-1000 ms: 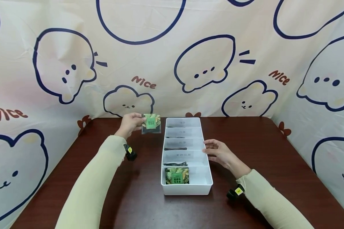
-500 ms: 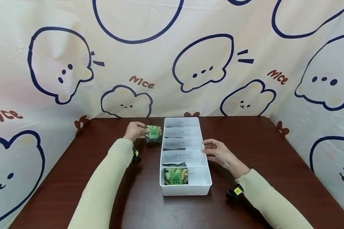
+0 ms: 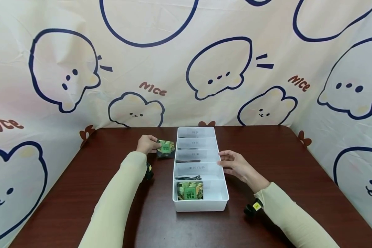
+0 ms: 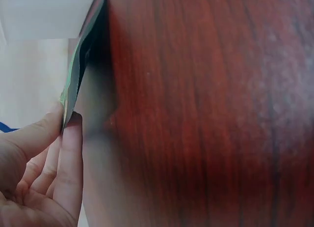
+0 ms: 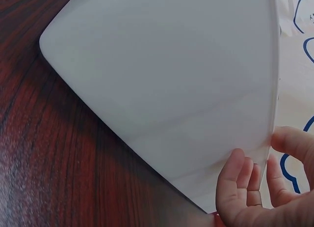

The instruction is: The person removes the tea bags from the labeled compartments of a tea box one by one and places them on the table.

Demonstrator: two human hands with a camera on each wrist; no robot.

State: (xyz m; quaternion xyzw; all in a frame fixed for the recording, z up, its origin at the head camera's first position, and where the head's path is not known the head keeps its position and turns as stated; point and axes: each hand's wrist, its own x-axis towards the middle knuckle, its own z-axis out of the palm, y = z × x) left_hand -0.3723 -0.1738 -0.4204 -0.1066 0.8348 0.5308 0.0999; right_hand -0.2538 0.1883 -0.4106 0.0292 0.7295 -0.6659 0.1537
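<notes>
In the head view my left hand [image 3: 146,144] pinches a green-and-black packet [image 3: 166,148] by its left edge, just left of a long white box [image 3: 201,206]. The left wrist view shows the packet [image 4: 73,87] edge-on between the thumb and fingers of that hand [image 4: 44,173]. Fingertips of my right hand [image 3: 239,167] touch the box's right side; in the right wrist view its thumb is at the rim and the fingers of the hand [image 5: 260,192] rest near the outer wall [image 5: 167,65]. A similar packet [image 3: 190,191] lies in the nearest compartment.
The box stands on a dark red-brown table [image 3: 161,227], divided into several labelled compartments. Thin dark edges of items [image 3: 188,178] show in the ones farther back. A cream cloth with cartoon drawings [image 3: 173,69] hangs behind and at the sides.
My left hand has lowered the packet from beside the box's far end and brought it slightly nearer and rightward. My right hand stays at the box's side.
</notes>
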